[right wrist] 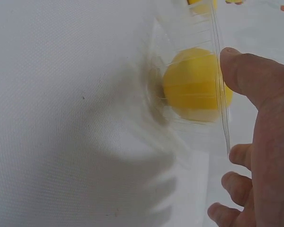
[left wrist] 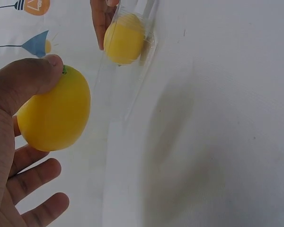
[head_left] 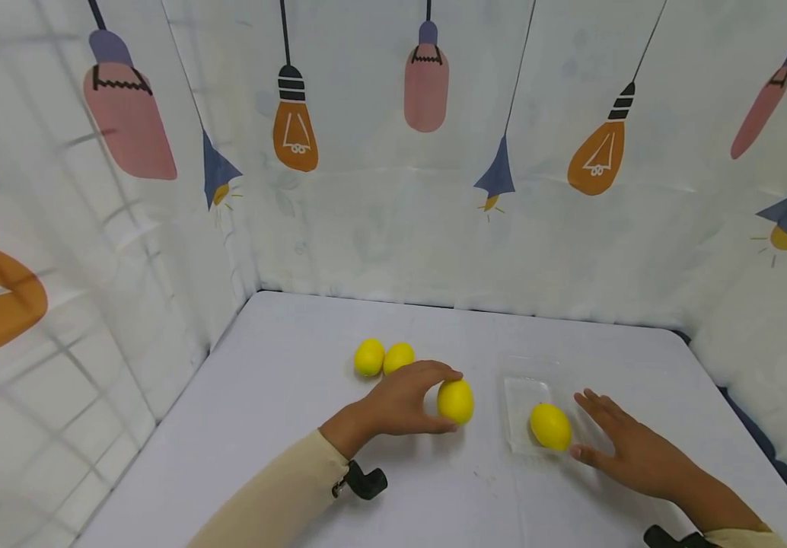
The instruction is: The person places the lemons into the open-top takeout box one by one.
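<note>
My left hand (head_left: 443, 400) grips a yellow lemon (head_left: 458, 403) between thumb and fingers, just above the table (head_left: 284, 380), left of a clear plastic tray (head_left: 524, 392). The left wrist view shows this lemon (left wrist: 54, 116) under my thumb. A second lemon (head_left: 549, 426) lies in the tray. My right hand (head_left: 588, 426) lies flat and spread beside the tray's right side, its thumb against the clear rim (right wrist: 220, 71), with that lemon (right wrist: 191, 85) behind the wall. Two more lemons (head_left: 369, 357) (head_left: 398, 356) sit together on the table behind my left hand.
The white table is walled on three sides by a cloth (head_left: 393, 190) printed with light bulbs. A black wrist strap (head_left: 364, 482) shows at my left sleeve. Bare tabletop lies left of the lemons and toward the back.
</note>
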`<state>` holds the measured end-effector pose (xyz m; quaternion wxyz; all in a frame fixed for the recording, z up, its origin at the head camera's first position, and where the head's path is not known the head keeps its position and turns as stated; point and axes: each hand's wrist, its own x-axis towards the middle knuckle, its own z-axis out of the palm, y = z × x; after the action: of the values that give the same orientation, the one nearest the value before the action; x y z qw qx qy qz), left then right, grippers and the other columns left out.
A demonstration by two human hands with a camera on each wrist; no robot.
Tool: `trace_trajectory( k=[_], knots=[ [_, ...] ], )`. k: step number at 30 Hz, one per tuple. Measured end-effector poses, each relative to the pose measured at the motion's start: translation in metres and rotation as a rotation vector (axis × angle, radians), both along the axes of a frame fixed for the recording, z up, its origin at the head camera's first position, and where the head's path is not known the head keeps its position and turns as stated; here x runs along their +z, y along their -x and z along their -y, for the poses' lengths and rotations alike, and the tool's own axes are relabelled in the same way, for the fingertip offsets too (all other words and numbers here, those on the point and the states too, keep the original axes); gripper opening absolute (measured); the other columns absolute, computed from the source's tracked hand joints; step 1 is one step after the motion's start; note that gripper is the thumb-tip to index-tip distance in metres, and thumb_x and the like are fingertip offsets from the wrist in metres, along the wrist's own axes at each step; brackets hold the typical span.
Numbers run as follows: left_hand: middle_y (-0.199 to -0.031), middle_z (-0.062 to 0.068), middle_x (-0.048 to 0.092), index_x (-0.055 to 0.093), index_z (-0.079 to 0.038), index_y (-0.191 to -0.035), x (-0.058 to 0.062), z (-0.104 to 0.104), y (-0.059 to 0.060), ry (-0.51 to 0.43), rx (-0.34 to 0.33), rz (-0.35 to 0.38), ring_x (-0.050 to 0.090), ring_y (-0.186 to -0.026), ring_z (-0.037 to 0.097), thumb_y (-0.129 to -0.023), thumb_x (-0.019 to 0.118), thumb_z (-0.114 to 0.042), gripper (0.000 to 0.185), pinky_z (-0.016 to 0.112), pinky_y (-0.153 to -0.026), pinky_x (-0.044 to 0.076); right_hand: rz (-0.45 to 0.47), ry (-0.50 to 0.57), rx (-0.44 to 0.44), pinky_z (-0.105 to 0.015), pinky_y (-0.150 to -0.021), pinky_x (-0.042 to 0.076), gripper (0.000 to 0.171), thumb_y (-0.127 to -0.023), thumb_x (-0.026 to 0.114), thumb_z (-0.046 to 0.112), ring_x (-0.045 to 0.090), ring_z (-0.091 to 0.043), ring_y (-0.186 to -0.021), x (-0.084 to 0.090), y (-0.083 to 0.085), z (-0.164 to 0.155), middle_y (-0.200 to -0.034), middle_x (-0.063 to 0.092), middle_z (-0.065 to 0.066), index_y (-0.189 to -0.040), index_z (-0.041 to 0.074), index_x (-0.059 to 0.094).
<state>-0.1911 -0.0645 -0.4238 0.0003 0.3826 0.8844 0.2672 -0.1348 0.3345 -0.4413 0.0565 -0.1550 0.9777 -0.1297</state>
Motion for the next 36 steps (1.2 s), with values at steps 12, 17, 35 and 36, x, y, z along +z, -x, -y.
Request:
trace_trajectory(
  k=[12, 17, 35, 36],
  knots=[
    [-0.145, -0.012, 0.055, 0.055, -0.021, -0.147, -0.001, -0.015, 0.001, 0.002, -0.008, -0.006, 0.045, -0.138, 0.009, -0.085, 0.08, -0.053, 0.074, 0.03, -0.115, 0.037, 0.009, -0.004, -0.006, -0.075, -0.093, 0.043, 0.095, -0.091, 0.059, 0.071, 0.034, -0.054, -0.14, 0.0, -0.001, 0.0, -0.161, 0.032, -0.025, -0.158, 0.007, 0.036],
    [-0.146, -0.012, 0.054, 0.055, -0.021, -0.147, -0.001, -0.022, 0.001, 0.0, -0.019, -0.01, 0.045, -0.138, 0.009, -0.085, 0.08, -0.053, 0.074, 0.03, -0.114, 0.038, 0.006, -0.018, -0.005, -0.076, -0.092, 0.043, 0.096, -0.092, 0.058, 0.071, 0.035, -0.055, -0.14, -0.001, 0.0, -0.001, -0.16, 0.032, -0.026, -0.159, 0.008, 0.034],
    [-0.146, -0.01, 0.054, 0.055, -0.021, -0.148, -0.002, -0.047, 0.0, -0.002, -0.064, -0.03, 0.044, -0.139, 0.008, -0.087, 0.08, -0.049, 0.072, 0.029, -0.114, 0.037, 0.025, -0.031, -0.016, -0.075, -0.091, 0.045, 0.097, -0.091, 0.057, 0.073, 0.036, -0.055, -0.139, 0.0, 0.001, 0.001, -0.161, 0.031, -0.026, -0.16, 0.008, 0.033],
    [-0.146, -0.01, 0.054, 0.054, -0.021, -0.148, -0.002, -0.048, 0.001, -0.004, -0.066, -0.033, 0.044, -0.139, 0.008, -0.087, 0.08, -0.049, 0.072, 0.029, -0.114, 0.037, 0.029, -0.031, -0.017, -0.075, -0.091, 0.045, 0.098, -0.091, 0.056, 0.073, 0.036, -0.055, -0.139, 0.0, 0.0, 0.002, -0.161, 0.031, -0.027, -0.16, 0.008, 0.033]
  ],
)
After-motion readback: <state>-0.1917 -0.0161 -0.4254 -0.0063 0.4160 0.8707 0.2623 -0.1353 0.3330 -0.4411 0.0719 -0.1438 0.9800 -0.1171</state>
